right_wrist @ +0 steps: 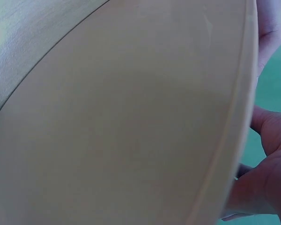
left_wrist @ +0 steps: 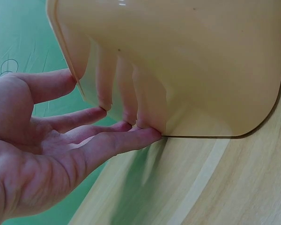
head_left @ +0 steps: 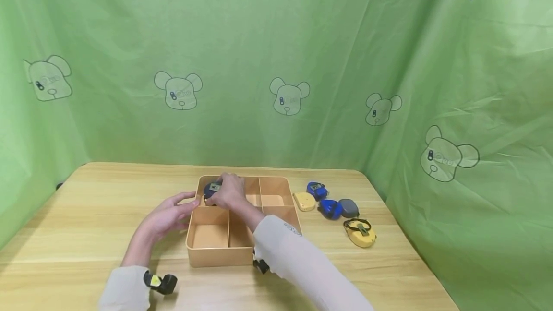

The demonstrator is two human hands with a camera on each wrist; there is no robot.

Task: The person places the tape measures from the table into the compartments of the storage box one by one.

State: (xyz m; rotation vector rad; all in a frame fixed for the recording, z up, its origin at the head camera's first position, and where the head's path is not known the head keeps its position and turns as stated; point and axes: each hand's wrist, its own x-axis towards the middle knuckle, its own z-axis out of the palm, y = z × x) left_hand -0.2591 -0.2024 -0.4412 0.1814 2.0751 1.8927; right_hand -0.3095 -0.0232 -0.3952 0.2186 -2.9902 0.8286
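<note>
A tan divided box (head_left: pixel 220 257) stands on the table. My right hand (head_left: pixel 229 193) reaches into its back-left compartment and grips a dark tape measure (head_left: pixel 211 189) from above; the fingers hide part of it. In the right wrist view the box's outer wall (right_wrist: pixel 122 126) fills most of the picture, with my right hand (right_wrist: pixel 274 176) partly seen past the rim. At the box's left side is my left hand (head_left: pixel 170 215). In the left wrist view its fairly straight fingers (left_wrist: pixel 117 140) touch the outer wall, and one fingertip meets the rim.
Right of the box lie more tape measures: a pale yellow one (head_left: pixel 305 201), two blue ones (head_left: pixel 317 190) (head_left: pixel 330 209), a grey one (head_left: pixel 348 208) and a yellow one with a black strap (head_left: pixel 362 235). Green curtains (head_left: pixel 233 124) surround the wooden table (head_left: pixel 129 196).
</note>
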